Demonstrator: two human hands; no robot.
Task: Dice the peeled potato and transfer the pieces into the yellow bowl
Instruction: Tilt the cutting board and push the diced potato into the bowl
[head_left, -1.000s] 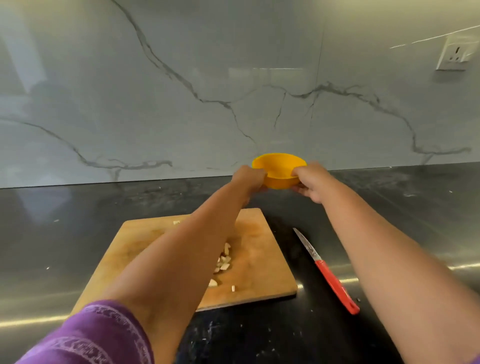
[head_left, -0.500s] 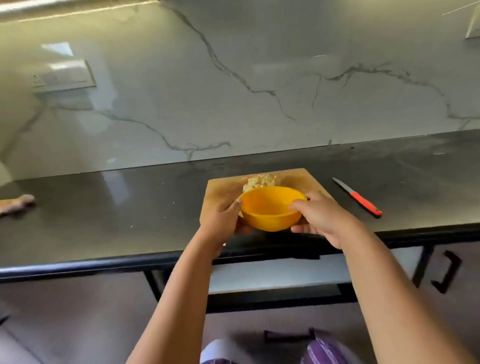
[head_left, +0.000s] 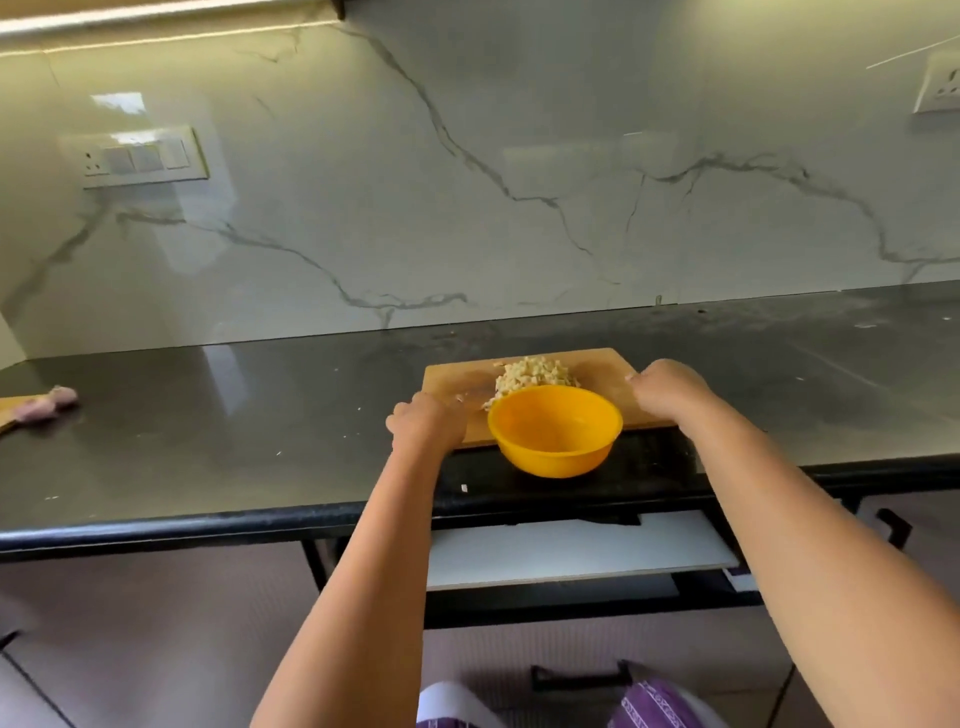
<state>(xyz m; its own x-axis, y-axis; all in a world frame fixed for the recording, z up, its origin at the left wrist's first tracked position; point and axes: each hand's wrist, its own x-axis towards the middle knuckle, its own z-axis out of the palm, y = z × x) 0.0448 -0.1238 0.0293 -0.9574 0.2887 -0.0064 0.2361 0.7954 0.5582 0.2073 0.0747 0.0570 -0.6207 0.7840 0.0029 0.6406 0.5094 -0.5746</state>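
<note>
The yellow bowl stands empty on the black counter, close to its front edge and right in front of the wooden cutting board. A heap of diced potato lies on the board just behind the bowl's rim. My left hand grips the board at its near left corner with curled fingers. My right hand grips the board's right edge. The knife is out of sight.
A second wooden board with a pinkish item lies at the counter's far left. A white pull-out shelf juts out under the counter below the bowl. A switch plate and a socket sit on the marble wall.
Both hands carried the bowl from behind the board to its front, set it down and let go. They now hold the board's two sides. The view has pulled back.
</note>
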